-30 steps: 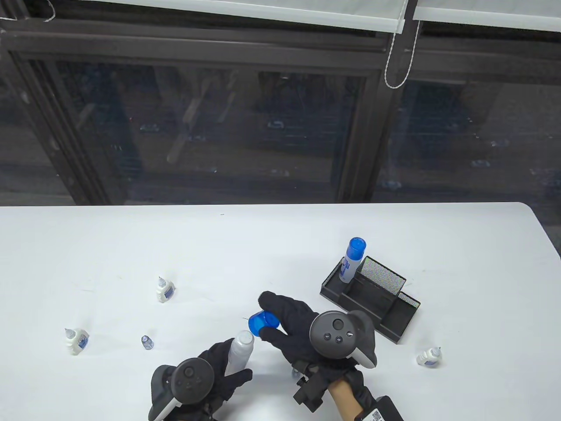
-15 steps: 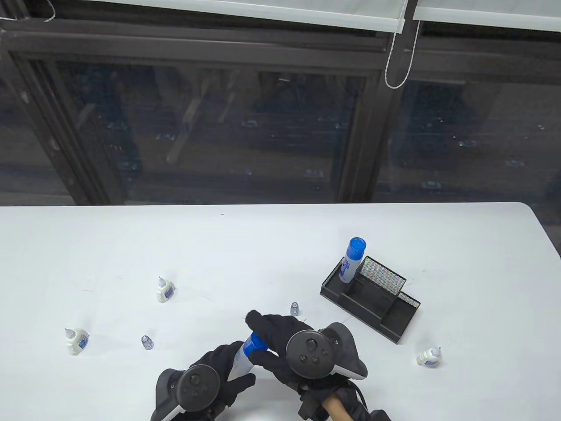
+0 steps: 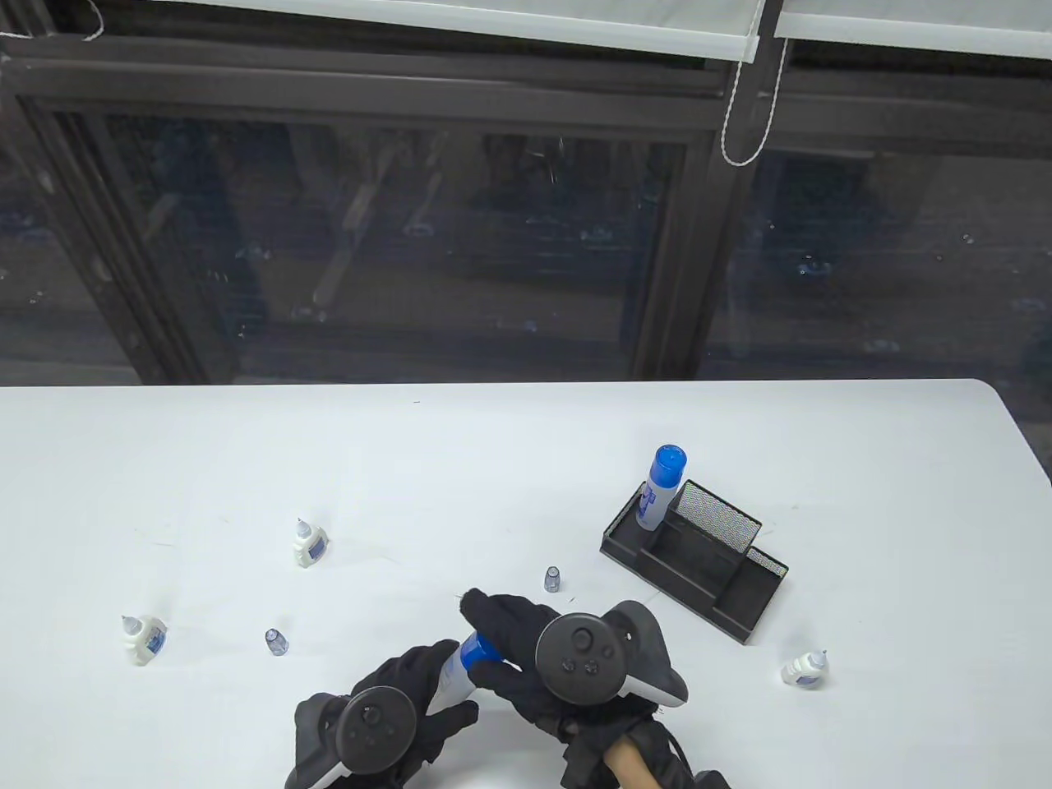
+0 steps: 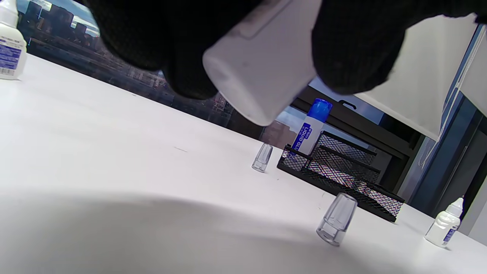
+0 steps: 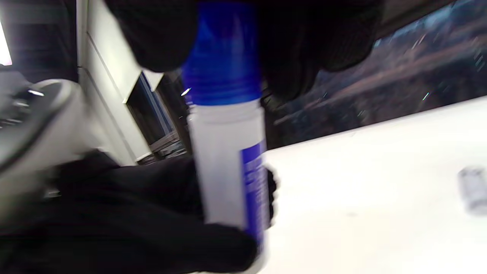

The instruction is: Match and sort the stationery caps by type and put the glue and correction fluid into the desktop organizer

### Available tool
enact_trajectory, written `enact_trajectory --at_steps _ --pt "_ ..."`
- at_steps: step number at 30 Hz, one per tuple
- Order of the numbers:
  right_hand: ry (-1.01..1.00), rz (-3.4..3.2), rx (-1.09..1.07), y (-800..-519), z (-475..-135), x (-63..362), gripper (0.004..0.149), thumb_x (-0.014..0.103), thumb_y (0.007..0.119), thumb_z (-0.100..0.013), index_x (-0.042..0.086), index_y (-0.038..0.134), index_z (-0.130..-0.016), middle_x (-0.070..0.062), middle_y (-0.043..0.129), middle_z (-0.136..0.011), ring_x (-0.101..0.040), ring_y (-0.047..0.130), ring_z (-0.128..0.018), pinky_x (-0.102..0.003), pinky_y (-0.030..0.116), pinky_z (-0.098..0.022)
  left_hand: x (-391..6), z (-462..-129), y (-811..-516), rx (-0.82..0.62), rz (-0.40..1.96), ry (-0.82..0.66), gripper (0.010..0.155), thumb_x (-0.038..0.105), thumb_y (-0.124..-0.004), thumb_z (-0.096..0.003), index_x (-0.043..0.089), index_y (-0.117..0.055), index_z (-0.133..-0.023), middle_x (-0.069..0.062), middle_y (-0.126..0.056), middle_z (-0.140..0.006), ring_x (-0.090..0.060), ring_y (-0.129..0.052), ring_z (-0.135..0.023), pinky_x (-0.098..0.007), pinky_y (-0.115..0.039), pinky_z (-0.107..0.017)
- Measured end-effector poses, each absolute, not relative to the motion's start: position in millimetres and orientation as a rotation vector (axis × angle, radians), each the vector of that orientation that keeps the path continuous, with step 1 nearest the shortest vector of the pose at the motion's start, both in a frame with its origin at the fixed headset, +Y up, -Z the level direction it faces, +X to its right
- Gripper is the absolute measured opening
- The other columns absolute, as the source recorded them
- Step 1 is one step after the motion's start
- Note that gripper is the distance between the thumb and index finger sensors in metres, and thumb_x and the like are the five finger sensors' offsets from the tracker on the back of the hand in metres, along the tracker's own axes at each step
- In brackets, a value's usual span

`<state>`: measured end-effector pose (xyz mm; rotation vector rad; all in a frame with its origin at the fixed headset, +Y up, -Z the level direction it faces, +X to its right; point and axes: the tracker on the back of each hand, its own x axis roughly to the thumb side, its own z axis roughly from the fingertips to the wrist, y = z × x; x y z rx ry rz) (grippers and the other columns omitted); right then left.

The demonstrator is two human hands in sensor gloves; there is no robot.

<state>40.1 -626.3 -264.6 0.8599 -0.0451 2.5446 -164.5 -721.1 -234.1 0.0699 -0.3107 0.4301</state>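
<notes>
Capping step: right hand (image 3: 526, 649) grips the blue cap (image 3: 479, 651) down on the white glue bottle (image 3: 450, 680), which the left hand (image 3: 411, 699) holds by the body, lower centre of the table view, above the bench (image 3: 246, 460). Cap looks seated or nearly so. Next likely: finish the twist, then carry the bottle to the black mesh organizer (image 3: 699, 567), right of centre, where another capped glue (image 3: 657, 489) already stands. Both hands close together, fingers curled round their things, trackers facing up
</notes>
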Motion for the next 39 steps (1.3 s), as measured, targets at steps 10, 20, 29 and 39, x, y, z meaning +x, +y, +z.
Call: enact_trajectory --at_steps 10,20,29,39 --pt "0.202 2.379 0.933 -622.2 -269.1 49.9 0.068 0.031 0.079 -0.053 0.024 0.047 -0.113 -0.020 0.048 -0.117 -0.041 0.073 -0.096 -0.058 0.060 -0.072 -158.9 -234.4 -719.9 0.080 0.420 -0.322 0.071 0.059 -0.083 -0.0492 0.023 -0.065 -0.108 -0.005 -0.084 -0.102 -0.030 -0.096 -0.087 -0.051 -0.078 -0.065" --pt "0.202 2.421 0.903 -619.2 -269.4 54.0 0.072 0.041 0.077 -0.051 0.019 0.049 -0.114 -0.021 0.053 -0.115 -0.041 0.073 -0.095 -0.058 0.060 -0.071 -155.4 -233.2 -720.5 0.082 0.413 -0.325 0.071 0.059 -0.083 -0.0492 0.023 -0.065 -0.108 -0.005 -0.085 -0.101 -0.030 -0.095 -0.087 -0.051 -0.078 -0.065" --pt "0.154 2.502 0.828 -622.8 -273.3 58.6 0.075 0.050 0.072 -0.049 0.015 0.054 -0.112 -0.019 0.071 -0.106 -0.035 0.089 -0.081 -0.052 0.073 -0.063 -155.1 -232.9 -720.5 0.091 0.413 -0.314 0.071 0.059 -0.082 -0.0492 0.023 -0.065 -0.108 -0.005 -0.085 -0.101 -0.030 -0.095 -0.087 -0.051 -0.078 -0.064" --pt "0.180 2.479 0.776 -628.6 -278.0 59.6 0.076 0.053 0.072 -0.048 0.013 0.057 -0.111 -0.018 0.078 -0.100 -0.032 0.094 -0.073 -0.050 0.077 -0.058 -154.4 -232.2 -720.5 0.098 0.406 -0.319 0.071 0.059 -0.082 -0.0493 0.023 -0.065 -0.108 -0.005 -0.084 -0.101 -0.030 -0.095 -0.087 -0.051 -0.078 -0.065"
